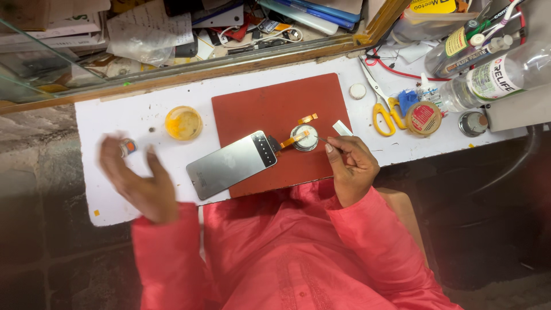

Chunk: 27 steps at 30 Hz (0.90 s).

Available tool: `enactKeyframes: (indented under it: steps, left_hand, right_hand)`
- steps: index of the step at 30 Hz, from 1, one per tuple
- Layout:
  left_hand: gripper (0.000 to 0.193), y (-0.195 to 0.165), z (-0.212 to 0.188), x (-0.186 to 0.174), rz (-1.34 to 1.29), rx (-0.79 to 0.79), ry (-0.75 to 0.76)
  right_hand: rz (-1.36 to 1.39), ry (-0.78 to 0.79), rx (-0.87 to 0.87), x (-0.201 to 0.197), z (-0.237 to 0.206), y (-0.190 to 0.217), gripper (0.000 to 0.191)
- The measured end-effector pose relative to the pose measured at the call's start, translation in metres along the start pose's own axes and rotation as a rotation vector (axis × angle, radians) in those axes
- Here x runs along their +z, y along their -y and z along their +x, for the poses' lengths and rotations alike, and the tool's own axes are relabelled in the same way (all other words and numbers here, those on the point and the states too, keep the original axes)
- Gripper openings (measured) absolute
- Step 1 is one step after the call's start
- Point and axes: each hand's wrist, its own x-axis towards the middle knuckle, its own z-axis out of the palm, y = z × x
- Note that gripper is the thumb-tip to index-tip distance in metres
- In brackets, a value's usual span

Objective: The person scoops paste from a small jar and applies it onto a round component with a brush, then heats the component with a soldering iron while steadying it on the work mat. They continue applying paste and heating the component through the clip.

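Right hand [354, 169] is pinched shut on a thin tool [328, 142], its tip down by the round metal disc [304, 138] on the red mat [275, 109], where an orange flex strip [293, 139] crosses the disc. Just left of it lies the phone panel [231, 165], tilted, its dark end touching that strip. Left hand [138, 178] is out wide on the white bench [115, 115], blurred, fingers curled around a small capped item [128, 147], probably a little bottle. Between the hands sits a yellow dish [183, 122]. Yellow-handled scissors [380, 103], a round tin [423, 118] and clear bottles [488, 77] crowd the far right.
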Motion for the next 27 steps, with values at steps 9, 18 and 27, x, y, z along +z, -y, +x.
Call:
enactKeyframes:
  steps: [9, 18, 27]
  left_hand:
    - [0.036, -0.119, -0.055, 0.072, -0.007, 0.352, 0.541]
    - [0.035, -0.103, -0.055, 0.057, -0.053, 0.241, 0.411]
    - [0.079, -0.012, -0.011, -0.018, 0.347, -0.118, -0.116]
  right_hand:
    - [-0.187, 0.005, -0.04, 0.0, 0.001, -0.004, 0.013]
    - [-0.175, -0.019, 0.003, -0.002, 0.0, -0.01, 0.013]
    - [0.033, -0.014, 0.0, -0.007, 0.0, -0.023, 0.014]
